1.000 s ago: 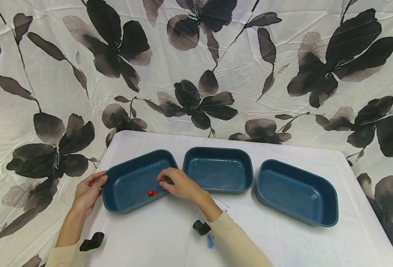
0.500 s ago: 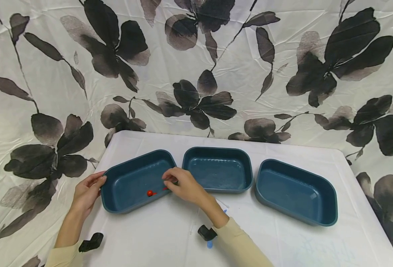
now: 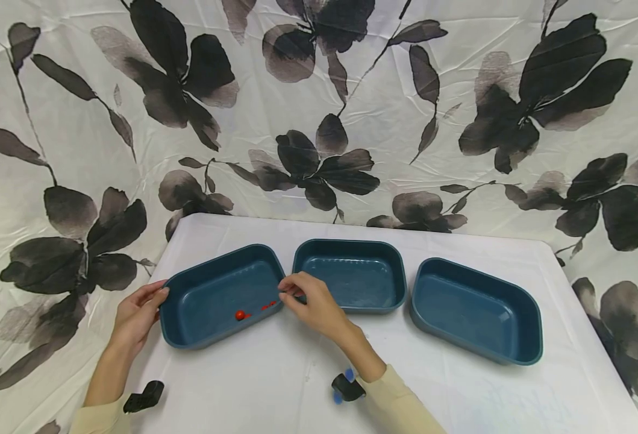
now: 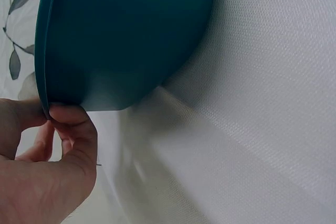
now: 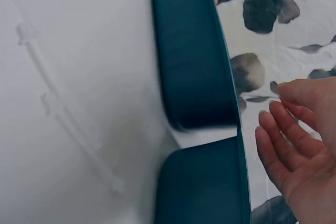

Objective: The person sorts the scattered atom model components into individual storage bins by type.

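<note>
My left hand pinches the left rim of the left blue bin between thumb and fingers. The left wrist view shows this grip, the hand holding the rim of the bin. In that bin, near its front wall, lie a small round red thing and several smaller red bits. Above the gap between the left and middle bins hovers my right hand. Its fingers are loosely bent, and no held thing shows in the right wrist view of the hand.
A middle blue bin and a right blue bin stand on the white-covered table. Two thin clear sticks lie on the cloth. Blue spots show by my right wrist. A flowered cloth hangs behind.
My right hand has moved right, from over the left bin to the gap beside the middle bin, uncovering more red bits. My left hand stays on the rim.
</note>
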Tool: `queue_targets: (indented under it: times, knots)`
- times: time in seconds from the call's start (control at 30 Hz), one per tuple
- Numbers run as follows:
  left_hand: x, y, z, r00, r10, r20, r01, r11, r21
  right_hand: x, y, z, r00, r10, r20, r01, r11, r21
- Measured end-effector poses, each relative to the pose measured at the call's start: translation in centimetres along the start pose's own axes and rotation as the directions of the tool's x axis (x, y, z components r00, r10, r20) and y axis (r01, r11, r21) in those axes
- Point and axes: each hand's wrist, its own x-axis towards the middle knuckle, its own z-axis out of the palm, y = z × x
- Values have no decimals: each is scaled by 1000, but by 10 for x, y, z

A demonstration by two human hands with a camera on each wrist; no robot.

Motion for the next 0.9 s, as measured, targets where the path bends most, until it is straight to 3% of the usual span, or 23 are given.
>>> queue_targets:
  times: [0.37,0.57,0.73,0.9]
  knots:
    - [0,3,2,1000,-18,-18,19,999,34,-21,5,-12,996,75,-56,-77,996,-35]
    - [-3,6,3,999,-3,-34,6,995,97,-32,5,-18,992,93,-80,-96,995,-31]
    - [-6,8,5,995,62,-81,-45,980,194,-41,7,-23,991,90,-95,-93,995,-30]
    - [-11,11,10,974,169,-153,-116,944,308,-48,7,-27,990,88,-107,-92,995,-28]
